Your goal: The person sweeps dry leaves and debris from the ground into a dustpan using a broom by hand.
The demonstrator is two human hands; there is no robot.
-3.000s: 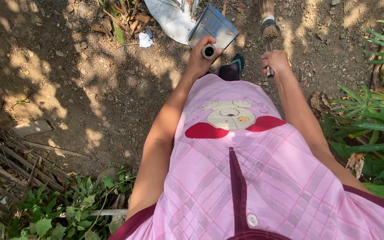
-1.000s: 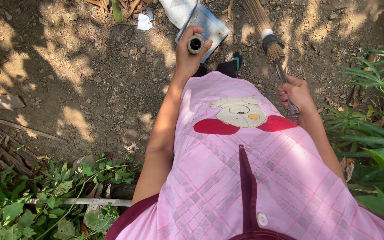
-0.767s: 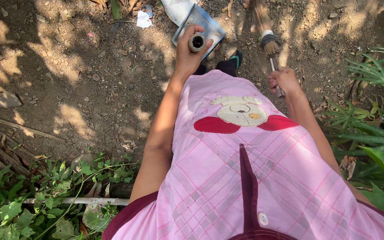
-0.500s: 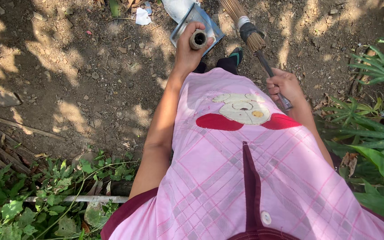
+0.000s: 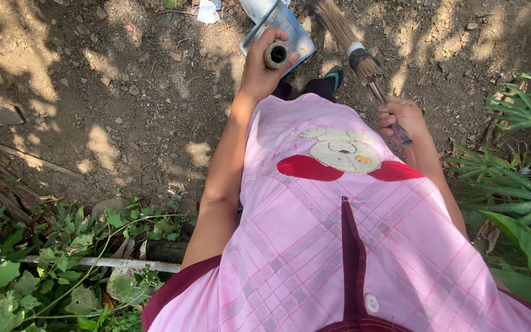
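While the left hand [image 5: 259, 71] wraps its fingers [image 5: 278, 43] around the hollow tube handle [image 5: 276, 55] of a metal dustpan [image 5: 281, 24], the right hand [image 5: 401, 117] is closed on the thin handle of a stick broom [image 5: 354, 49]. The dustpan's pan rests on the bare dirt ground [image 5: 124, 104] at the top edge of the view, straight ahead of the left hand, its handle end-on to the camera so only the open mouth of the tube shows. The broom's long axis runs on a slant — from the right hand up and to the left — with its bristles reaching the ground just beside the pan's right side. So the right hand is the nearer to the broom head, the left to the pan. A sandalled foot [image 5: 334, 77] sits between the two. The pan's far rim and the bristle tips are cut off by the frame, and dappled shade makes it hard to tell what, if anything, lies in the pan.
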